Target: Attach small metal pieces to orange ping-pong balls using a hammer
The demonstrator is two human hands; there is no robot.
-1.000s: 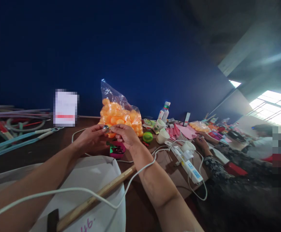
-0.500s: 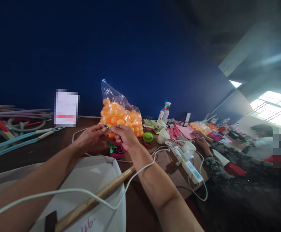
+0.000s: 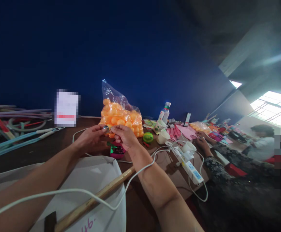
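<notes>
Shiny round piece [image 3: 105,127] sitting between facing fingertips

The left hand [image 3: 90,138] is pinching the piece at its fingertips, so the piece is lying to that hand's right and just left of the right hand [image 3: 124,137]. The right hand's fingers are curling inward beside it; whether they are pinching anything, I cannot tell. The left is looking nearer. The piece is showing no clear long axis. Behind, a bag of orange balls [image 3: 121,117] is standing on the table [image 3: 29,151]; a pink-and-green object [image 3: 117,152] is resting below the hands.

Purple handwriting [image 3: 88,225] on white sheeting [image 3: 94,170] at seven o'clock, pixelated notice [image 3: 66,108] at nine o'clock, bottle label [image 3: 162,115] toward three o'clock, none legible
</notes>
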